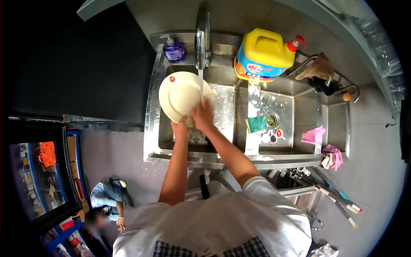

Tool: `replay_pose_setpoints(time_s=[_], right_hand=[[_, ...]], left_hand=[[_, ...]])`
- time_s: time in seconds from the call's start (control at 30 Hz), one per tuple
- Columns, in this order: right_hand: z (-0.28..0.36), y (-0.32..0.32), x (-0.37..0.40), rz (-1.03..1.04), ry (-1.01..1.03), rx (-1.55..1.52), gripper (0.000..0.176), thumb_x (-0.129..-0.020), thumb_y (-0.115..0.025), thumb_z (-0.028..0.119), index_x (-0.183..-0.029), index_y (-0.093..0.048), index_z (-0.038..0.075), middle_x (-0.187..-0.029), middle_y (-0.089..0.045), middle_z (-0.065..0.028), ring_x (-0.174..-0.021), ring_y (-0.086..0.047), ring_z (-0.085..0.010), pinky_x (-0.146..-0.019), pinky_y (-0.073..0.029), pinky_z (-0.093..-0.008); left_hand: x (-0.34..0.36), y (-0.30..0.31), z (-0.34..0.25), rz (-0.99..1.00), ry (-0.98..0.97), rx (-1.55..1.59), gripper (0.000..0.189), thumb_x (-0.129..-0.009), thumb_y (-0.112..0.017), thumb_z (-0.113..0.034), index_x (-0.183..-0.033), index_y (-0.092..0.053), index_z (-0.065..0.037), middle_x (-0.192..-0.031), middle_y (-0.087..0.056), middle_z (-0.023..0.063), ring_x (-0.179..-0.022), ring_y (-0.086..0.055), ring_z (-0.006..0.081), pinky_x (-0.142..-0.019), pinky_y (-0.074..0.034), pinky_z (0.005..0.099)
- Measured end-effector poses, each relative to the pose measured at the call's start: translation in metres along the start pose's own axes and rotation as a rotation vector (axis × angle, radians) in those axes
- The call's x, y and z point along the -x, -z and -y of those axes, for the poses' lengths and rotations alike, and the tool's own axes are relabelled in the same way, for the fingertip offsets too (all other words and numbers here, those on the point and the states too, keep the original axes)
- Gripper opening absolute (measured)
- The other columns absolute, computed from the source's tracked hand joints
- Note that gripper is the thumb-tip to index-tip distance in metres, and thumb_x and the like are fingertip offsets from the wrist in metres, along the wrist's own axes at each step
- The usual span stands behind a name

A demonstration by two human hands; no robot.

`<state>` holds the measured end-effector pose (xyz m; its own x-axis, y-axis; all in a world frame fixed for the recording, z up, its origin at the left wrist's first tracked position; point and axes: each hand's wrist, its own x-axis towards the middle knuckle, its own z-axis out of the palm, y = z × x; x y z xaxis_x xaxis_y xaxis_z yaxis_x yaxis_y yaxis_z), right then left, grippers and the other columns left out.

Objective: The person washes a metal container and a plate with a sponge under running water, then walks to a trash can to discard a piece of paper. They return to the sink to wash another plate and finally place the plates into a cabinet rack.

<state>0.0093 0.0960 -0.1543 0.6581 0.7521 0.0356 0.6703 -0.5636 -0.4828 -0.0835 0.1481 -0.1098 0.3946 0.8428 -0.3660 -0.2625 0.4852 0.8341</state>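
A round white plate (177, 96) with a small red mark near its upper left edge is tilted over the left basin of the steel sink (165, 155). My left hand (180, 127) grips the plate's lower edge. Against the plate's lower right part lies my right hand (203, 113), somewhat blurred, and its fingers are hard to make out. Water (201, 83) runs from the chrome faucet (200, 43) onto the plate just above my right hand.
Behind the sink stand a purple soap bottle (174, 51) and a yellow jug (265, 53). A green sponge (256, 124) rests on the divider; small spoons (273, 137) lie in the middle basin. Pink cloths (314, 135) hang at right. Another person (107, 197) crouches at lower left.
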Motion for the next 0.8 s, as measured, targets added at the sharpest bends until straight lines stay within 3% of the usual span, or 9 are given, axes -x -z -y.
replay_pose_setpoints(time_s=[0.1,0.2,0.3,0.4,0.5,0.63,0.67,0.73,0.8], right_hand=[[0.014,0.009,0.012,0.104,0.177,-0.175,0.065,-0.098,-0.034,0.040,-0.143,-0.016,-0.003,-0.148,-0.019,-0.0243,-0.136,-0.018,-0.0427,-0.112,-0.016,-0.0478],[-0.012,0.020,-0.013,0.258,0.021,-0.104,0.069,-0.097,-0.030,0.047,-0.145,-0.013,0.000,-0.151,-0.014,-0.0212,-0.139,-0.013,-0.0407,-0.113,-0.011,-0.0474],[-0.022,0.000,-0.036,0.073,-0.036,0.058,0.067,-0.096,-0.036,0.044,-0.147,-0.013,0.008,-0.150,-0.016,-0.0207,-0.140,-0.009,-0.0376,-0.112,-0.008,-0.0509],[-0.003,-0.007,-0.041,0.090,0.192,-0.170,0.066,-0.094,-0.040,0.042,-0.147,-0.016,0.011,-0.150,-0.019,-0.0186,-0.141,-0.011,-0.0349,-0.113,-0.008,-0.0501],[-0.032,-0.019,-0.048,0.058,0.248,-0.119,0.065,-0.094,-0.041,0.042,-0.146,-0.019,0.010,-0.150,-0.022,-0.0165,-0.141,-0.012,-0.0322,-0.113,-0.008,-0.0502],[-0.032,-0.006,-0.076,-0.060,0.054,0.034,0.064,-0.091,-0.045,0.038,-0.144,-0.024,0.010,-0.149,-0.024,-0.0177,-0.139,-0.013,-0.0392,-0.113,-0.008,-0.0486],[-0.037,-0.033,-0.087,-0.187,0.325,0.034,0.061,-0.092,-0.044,0.038,-0.144,-0.026,0.011,-0.149,-0.024,-0.0174,-0.139,-0.014,-0.0387,-0.113,-0.010,-0.0491],[0.011,-0.005,-0.074,-0.009,0.302,-0.226,0.054,-0.094,-0.043,0.035,-0.142,-0.031,0.012,-0.149,-0.024,-0.0158,-0.139,-0.016,-0.0363,-0.110,-0.017,-0.0510],[0.031,0.005,-0.052,0.049,0.442,-0.200,0.054,-0.093,-0.044,0.035,-0.141,-0.033,0.012,-0.149,-0.025,-0.0144,-0.139,-0.018,-0.0336,-0.109,-0.020,-0.0507]], left_hand=[[0.009,-0.009,-0.014,-0.008,0.034,0.025,0.038,-0.080,-0.056,0.002,-0.118,-0.052,0.001,-0.109,-0.061,0.0105,-0.098,-0.058,0.0218,-0.082,-0.046,0.0303],[-0.001,0.006,0.000,-0.049,0.061,-0.027,0.037,-0.079,-0.056,0.002,-0.116,-0.054,0.001,-0.108,-0.061,0.0093,-0.096,-0.058,0.0202,-0.081,-0.045,0.0295],[-0.002,0.011,0.015,-0.008,0.001,-0.037,0.039,-0.078,-0.056,0.002,-0.117,-0.054,0.000,-0.108,-0.061,0.0085,-0.095,-0.057,0.0192,-0.081,-0.045,0.0296],[-0.001,0.010,0.016,0.053,-0.020,0.064,0.039,-0.079,-0.057,0.001,-0.117,-0.054,0.000,-0.108,-0.060,0.0078,-0.096,-0.057,0.0188,-0.082,-0.044,0.0306],[0.005,0.024,0.010,-0.021,0.067,-0.039,0.038,-0.079,-0.058,0.001,-0.117,-0.054,0.000,-0.107,-0.061,0.0078,-0.096,-0.057,0.0188,-0.081,-0.045,0.0309],[0.022,0.014,-0.005,0.014,0.058,0.013,0.033,-0.078,-0.058,0.002,-0.110,-0.058,0.000,-0.100,-0.063,0.0073,-0.092,-0.059,0.0193,-0.079,-0.046,0.0315],[0.025,0.011,-0.007,0.006,0.071,0.005,0.036,-0.077,-0.057,0.002,-0.114,-0.056,0.000,-0.100,-0.062,0.0074,-0.092,-0.059,0.0204,-0.079,-0.047,0.0325],[0.024,0.009,-0.004,0.030,0.127,0.079,0.039,-0.078,-0.057,0.000,-0.117,-0.053,0.000,-0.102,-0.061,0.0081,-0.093,-0.060,0.0216,-0.078,-0.048,0.0332],[0.028,0.012,-0.005,0.025,0.158,0.135,0.041,-0.078,-0.058,-0.002,-0.118,-0.052,-0.001,-0.104,-0.060,0.0086,-0.092,-0.060,0.0225,-0.077,-0.049,0.0335]])
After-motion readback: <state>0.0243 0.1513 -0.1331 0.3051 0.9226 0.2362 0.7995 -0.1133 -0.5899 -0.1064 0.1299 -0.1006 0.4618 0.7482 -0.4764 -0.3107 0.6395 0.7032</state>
